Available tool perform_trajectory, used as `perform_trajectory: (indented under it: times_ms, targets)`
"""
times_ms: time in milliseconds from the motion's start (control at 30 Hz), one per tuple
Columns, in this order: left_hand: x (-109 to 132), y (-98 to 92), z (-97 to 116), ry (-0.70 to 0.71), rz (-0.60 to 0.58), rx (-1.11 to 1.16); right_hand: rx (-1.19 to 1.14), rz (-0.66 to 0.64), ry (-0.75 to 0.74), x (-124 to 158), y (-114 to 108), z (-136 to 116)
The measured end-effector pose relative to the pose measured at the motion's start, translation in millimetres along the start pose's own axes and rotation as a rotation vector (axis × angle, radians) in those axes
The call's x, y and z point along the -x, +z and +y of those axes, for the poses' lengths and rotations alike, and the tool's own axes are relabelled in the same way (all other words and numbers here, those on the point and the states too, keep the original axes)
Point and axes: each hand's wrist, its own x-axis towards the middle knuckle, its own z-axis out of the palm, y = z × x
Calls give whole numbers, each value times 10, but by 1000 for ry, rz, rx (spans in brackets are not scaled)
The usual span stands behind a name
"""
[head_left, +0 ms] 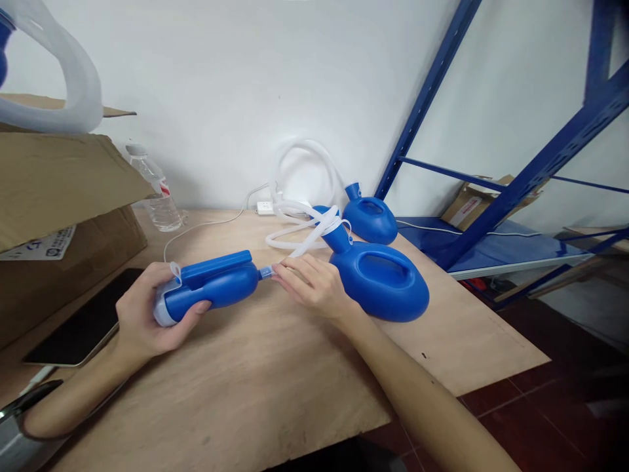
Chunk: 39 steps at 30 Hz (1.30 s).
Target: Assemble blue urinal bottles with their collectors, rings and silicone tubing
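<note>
Two grips: left fingers [192,316] around rounded blue bottle [223,286], right fingers [297,278] around tube-end [266,272] (translucent).

The one view looks from the person's head, on the near side of the pale brown, flat wooden bench [236,393] and above it. It faces forward and down, toward the plain white wall [221,78] on the far side. It is near enough that both forearms enter from the near edge, with the left hand [147,314] and right hand [314,285] at middle depth. The wide view reaches from the brown, boxy cardboard carton [59,177] at left to the blue, angular metal rack [515,248] at right.
</note>
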Motion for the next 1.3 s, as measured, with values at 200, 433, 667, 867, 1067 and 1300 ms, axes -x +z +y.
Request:
perform_trajectory:
  times_ms: [200,433,667,867,1067,1300]
  targets:
    - [-24,-4,-14,23,-18,20,-17,-49,56,16,-2,38]
    - [-7,0,-26,8,-42,15,-192,-100,207,55,1,5]
    - [-61,-24,68,15,-47,72,-273,-116,225,132,97,-40]
    - [-60,-53,139,56,-46,44,-262,-135,263,80,118,-187]
    - [3,-56,125,110,-61,14,-227,-202,214,36,84,-214]
    - [70,-48,147,94,-159,128,-276,-106,295,81,73,-60]
